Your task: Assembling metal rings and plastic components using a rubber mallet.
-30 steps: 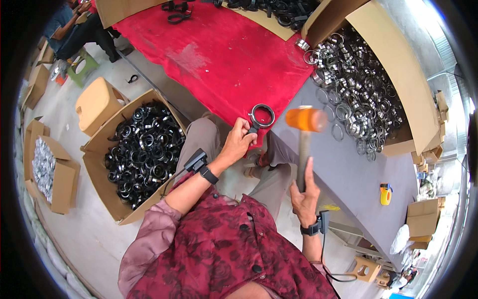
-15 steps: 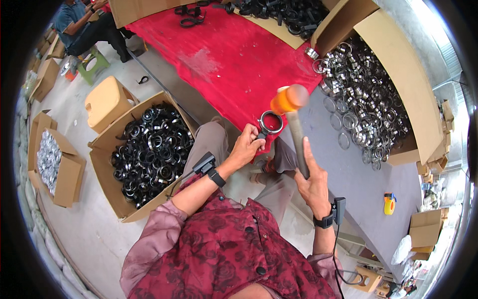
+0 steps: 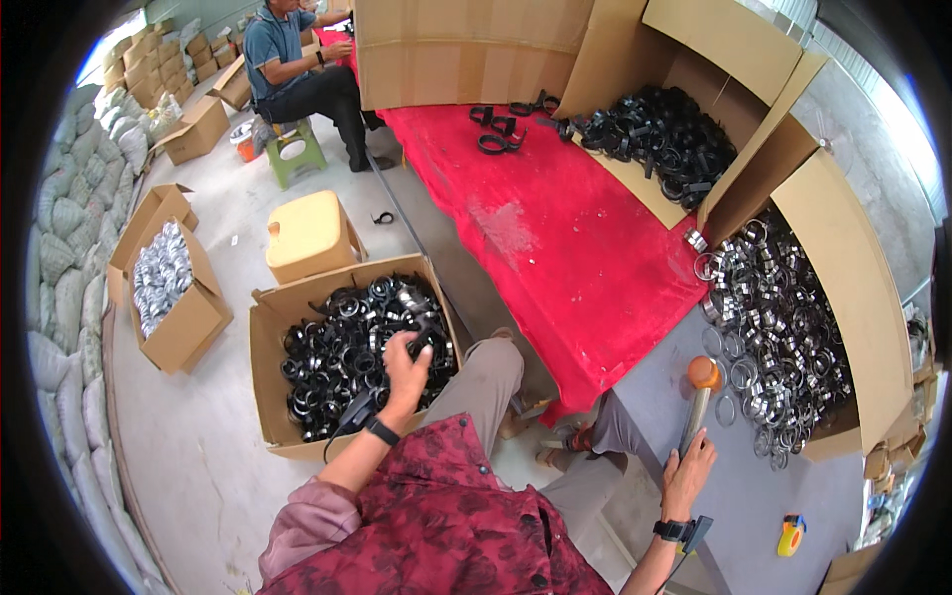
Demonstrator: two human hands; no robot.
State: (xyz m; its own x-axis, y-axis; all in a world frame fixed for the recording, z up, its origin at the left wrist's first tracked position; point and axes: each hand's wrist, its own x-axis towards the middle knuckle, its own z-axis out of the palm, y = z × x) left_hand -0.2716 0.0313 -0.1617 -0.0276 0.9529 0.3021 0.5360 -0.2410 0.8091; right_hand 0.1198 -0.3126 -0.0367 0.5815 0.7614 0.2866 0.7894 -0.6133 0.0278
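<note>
My left hand [image 3: 405, 377] is over an open cardboard box [image 3: 260, 387] full of black ring clamps [image 3: 327, 362]. Thumb and fingers are closed on the dark stem of a ring clamp [image 3: 424, 335], whose outline blends into the heap behind. On the right, my right hand [image 3: 686, 474] grips the pale handle of a mallet [image 3: 696, 421]. The mallet's rounded orange head is low over the grey tabletop [image 3: 654, 372]; whether it touches, I cannot tell.
A red cloth [image 3: 575, 248] covers the table ahead. Metal rings [image 3: 783, 337] spill from a tipped carton at right; black clamps [image 3: 664, 139] fill another at the back. A yellow tape measure [image 3: 790, 535] lies at far right. A person [image 3: 297, 69] sits at back left.
My left hand has moved from the table corner to the box at left with the ring clamp. My right hand has lowered the mallet to the grey tabletop. The view has shifted.
</note>
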